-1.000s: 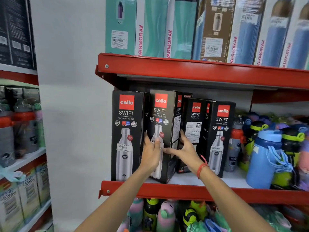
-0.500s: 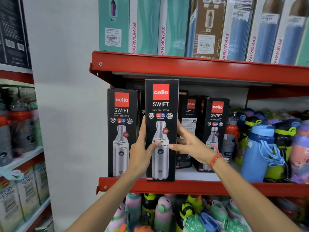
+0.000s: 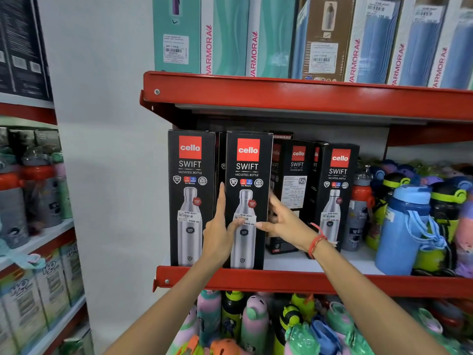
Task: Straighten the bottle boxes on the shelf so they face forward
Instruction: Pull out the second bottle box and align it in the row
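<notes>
Your left hand (image 3: 217, 234) and right hand (image 3: 284, 221) clasp the second box (image 3: 247, 201) between them — it faces forward on the shelf (image 3: 281, 281). Just beyond your right hand, the third box (image 3: 294, 190) shows a side panel — that remains.

Four black bottle boxes (image 3: 247, 201) in front – two hands (image 3: 217, 237), one blue bottle (image 3: 404, 231)

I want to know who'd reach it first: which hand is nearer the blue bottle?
Right. The right hand is at the held box's right edge, toward the blue bottle; the left hand is beyond that box.
</notes>
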### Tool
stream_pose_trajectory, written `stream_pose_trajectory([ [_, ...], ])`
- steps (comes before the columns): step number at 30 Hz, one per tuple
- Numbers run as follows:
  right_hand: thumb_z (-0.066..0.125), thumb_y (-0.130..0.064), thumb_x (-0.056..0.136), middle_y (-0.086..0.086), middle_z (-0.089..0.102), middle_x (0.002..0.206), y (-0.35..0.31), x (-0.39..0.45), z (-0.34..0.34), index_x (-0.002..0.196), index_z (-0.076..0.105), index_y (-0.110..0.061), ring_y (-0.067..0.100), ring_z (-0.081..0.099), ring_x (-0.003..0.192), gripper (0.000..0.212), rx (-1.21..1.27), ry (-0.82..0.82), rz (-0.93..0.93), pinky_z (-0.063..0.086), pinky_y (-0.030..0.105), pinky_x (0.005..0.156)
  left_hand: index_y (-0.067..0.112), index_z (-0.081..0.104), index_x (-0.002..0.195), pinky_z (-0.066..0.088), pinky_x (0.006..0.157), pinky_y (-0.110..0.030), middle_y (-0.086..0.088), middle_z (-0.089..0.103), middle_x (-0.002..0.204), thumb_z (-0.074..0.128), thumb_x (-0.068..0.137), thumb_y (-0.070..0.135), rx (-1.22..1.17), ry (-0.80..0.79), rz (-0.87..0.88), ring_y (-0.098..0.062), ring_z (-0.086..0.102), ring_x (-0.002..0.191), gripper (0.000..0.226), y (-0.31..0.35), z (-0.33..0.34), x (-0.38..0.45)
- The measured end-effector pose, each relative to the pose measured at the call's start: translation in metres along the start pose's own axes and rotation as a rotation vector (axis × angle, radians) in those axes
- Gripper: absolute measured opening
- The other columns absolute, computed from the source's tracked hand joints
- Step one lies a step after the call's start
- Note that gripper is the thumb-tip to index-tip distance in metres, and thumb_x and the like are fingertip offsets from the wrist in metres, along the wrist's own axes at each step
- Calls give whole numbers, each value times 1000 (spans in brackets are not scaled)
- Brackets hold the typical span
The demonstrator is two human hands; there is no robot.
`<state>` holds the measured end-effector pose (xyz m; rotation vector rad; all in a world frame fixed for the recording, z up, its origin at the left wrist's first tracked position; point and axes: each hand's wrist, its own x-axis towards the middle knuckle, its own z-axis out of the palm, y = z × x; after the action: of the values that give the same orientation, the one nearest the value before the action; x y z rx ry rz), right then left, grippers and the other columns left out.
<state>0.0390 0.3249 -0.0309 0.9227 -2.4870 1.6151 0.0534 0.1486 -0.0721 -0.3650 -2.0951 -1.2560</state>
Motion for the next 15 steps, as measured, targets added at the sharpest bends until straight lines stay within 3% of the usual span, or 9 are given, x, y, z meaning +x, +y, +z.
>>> stream_pose_trajectory([
  [3, 60, 7, 87, -4, 20, 162, 3, 2, 1, 153, 2, -36, 13, 36, 142, 97, 18, 3, 6, 37, 23, 110, 54, -9, 143, 51, 68, -31, 25, 31, 72, 58, 92, 28, 14, -3, -26, -25, 55, 63, 88, 1, 0, 1],
  [7, 58, 8, 89, -4, 22, 161, 4, 2, 2, 153, 2, -33, 15, 39, 141, 96, 44, 14, 8, 42, 16, 102, 53, -10, 143, 53, 62, -30, 20, 40, 76, 58, 93, 25, 15, 6, -57, -32, 55, 61, 89, 2, 0, 1],
  [10, 57, 7, 90, -6, 25, 158, 4, 2, 4, 153, 2, -33, 13, 43, 137, 93, 55, 24, 7, 46, 13, 96, 56, -12, 140, 57, 64, -46, 12, 47, 79, 57, 93, 26, 34, -5, -75, -41, 60, 63, 88, 5, -1, 2],
  [12, 58, 5, 90, -5, 23, 160, 5, 3, 4, 153, 2, -35, 14, 42, 138, 94, 45, 37, 8, 44, 17, 100, 55, -12, 139, 55, 58, -43, 12, 51, 72, 57, 93, 25, 23, 2, -72, -34, 55, 52, 88, 5, -1, 2],
  [15, 59, 4, 89, -3, 22, 161, 5, 5, 5, 153, 2, -36, 18, 38, 142, 94, 25, 38, 4, 40, 33, 110, 50, -12, 140, 41, 45, -21, -18, 56, 61, 57, 93, 21, 29, 19, -72, -12, 37, 42, 88, 5, -1, -1],
])
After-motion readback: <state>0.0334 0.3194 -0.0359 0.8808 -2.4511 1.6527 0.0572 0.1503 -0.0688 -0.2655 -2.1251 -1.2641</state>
